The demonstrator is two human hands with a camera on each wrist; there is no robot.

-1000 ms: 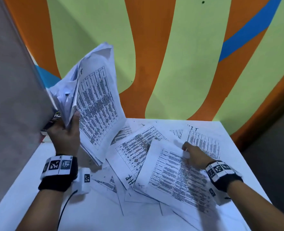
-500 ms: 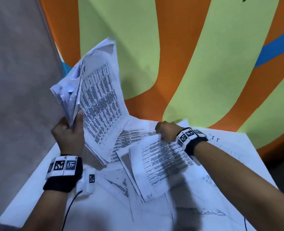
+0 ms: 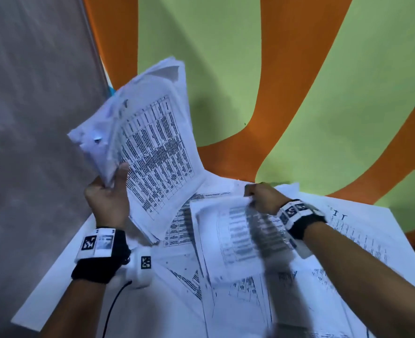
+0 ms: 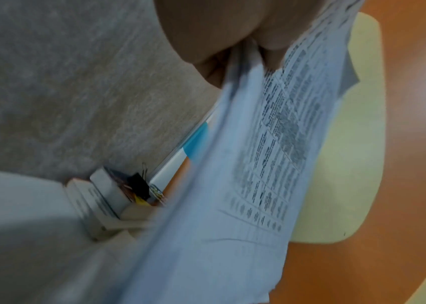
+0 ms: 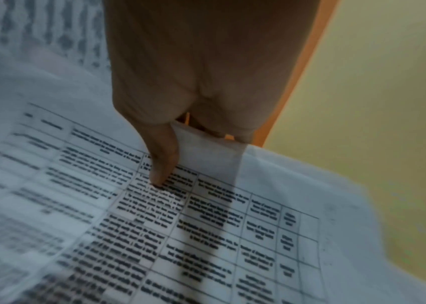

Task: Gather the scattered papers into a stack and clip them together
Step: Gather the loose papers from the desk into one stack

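My left hand (image 3: 109, 189) holds up a thick bundle of printed papers (image 3: 150, 142), gripped at its lower edge (image 4: 271, 144) between thumb and fingers. My right hand (image 3: 262, 197) pinches the far edge of a single printed sheet (image 3: 235, 240), thumb on top (image 5: 162, 164), and lifts it off the white table (image 3: 55, 289). More printed sheets (image 3: 347, 240) lie scattered and overlapping across the table. A black binder clip (image 4: 139, 185) sits on small boxes at the table's far left corner, seen only in the left wrist view.
A grey wall (image 3: 31, 118) stands close on the left. An orange and green painted wall (image 3: 250, 81) runs behind the table. Small white boxes (image 4: 97, 205) lie by the corner. A black cable (image 3: 111, 308) hangs from my left wrist.
My right hand slid from the table's right side to the far middle, took hold of one sheet's edge and drew it leftward and up. The left hand kept the bundle raised.
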